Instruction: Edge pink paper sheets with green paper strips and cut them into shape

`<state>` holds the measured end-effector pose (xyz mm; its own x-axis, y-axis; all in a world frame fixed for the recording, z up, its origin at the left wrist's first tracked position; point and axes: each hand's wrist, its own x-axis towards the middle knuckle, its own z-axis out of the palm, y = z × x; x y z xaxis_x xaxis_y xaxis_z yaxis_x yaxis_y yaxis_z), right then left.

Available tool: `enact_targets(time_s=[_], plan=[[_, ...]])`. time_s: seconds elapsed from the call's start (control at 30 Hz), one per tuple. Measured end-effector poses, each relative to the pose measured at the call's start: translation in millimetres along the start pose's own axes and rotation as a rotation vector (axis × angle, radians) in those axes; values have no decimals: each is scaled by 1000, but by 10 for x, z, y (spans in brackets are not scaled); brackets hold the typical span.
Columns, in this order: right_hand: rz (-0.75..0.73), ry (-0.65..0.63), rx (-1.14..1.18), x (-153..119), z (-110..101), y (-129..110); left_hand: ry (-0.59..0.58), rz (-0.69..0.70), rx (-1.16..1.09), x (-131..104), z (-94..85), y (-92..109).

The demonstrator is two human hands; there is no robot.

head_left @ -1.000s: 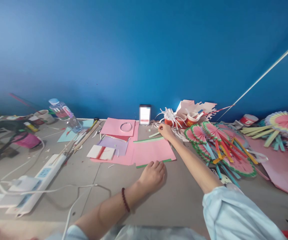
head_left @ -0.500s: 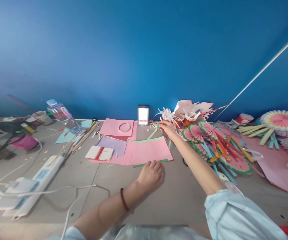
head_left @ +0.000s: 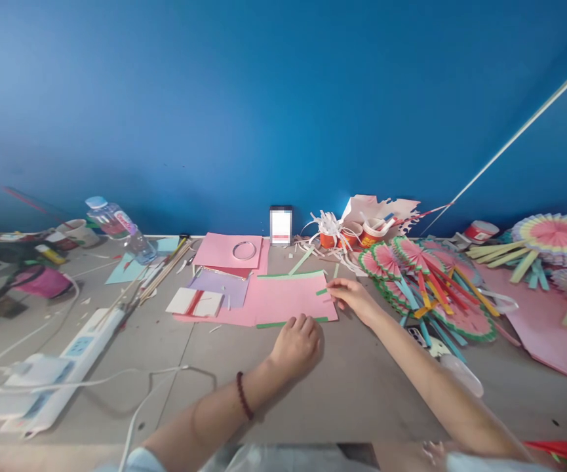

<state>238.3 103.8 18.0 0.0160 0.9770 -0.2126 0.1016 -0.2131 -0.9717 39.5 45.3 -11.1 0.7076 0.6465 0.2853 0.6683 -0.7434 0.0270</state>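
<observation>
My right hand (head_left: 352, 298) pinches a short green paper strip (head_left: 321, 292) over the right end of a pink paper sheet (head_left: 288, 296). Green strips run along the sheet's far and near edges. Curled into a loose fist, my left hand (head_left: 297, 344) rests at the sheet's near edge, its fingertips hidden. A dark red bead bracelet (head_left: 244, 396) circles that wrist. A longer pale green strip (head_left: 301, 261) lies just beyond the sheet.
To the right lie several pleated paper fans (head_left: 411, 262). Red cups (head_left: 369, 235) with white strips stand behind. A phone (head_left: 281, 226) leans on the blue wall. Leftward are a power strip (head_left: 74, 360), wooden sticks (head_left: 162, 274), a tilted bottle (head_left: 124, 226) and a silver ring (head_left: 244, 250).
My right hand has come back from beyond the sheet to its right end, with a short green strip in its fingers. My left hand has stayed in place.
</observation>
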Motion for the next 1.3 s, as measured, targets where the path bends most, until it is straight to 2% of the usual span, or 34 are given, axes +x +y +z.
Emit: enact_targets(time_s=[0.13,0.27,0.53,0.67,0.87,1.3], plan=[[6,16,-62,-347,-149,106,0,135,-45,8,20,-10],[64,68,-53,-495,-167,231,-2,219,-59,7,52,-34],[16,181,-73,-390,-68,532,0,209,-72,11,79,-51],[0,219,-87,-415,-26,515,-7,204,-94,19,59,-46],[-15,193,-135,-442,-16,489,-19,192,-101,32,12,-35],[-28,178,-199,-431,-29,499,-2,202,-119,34,62,-52]])
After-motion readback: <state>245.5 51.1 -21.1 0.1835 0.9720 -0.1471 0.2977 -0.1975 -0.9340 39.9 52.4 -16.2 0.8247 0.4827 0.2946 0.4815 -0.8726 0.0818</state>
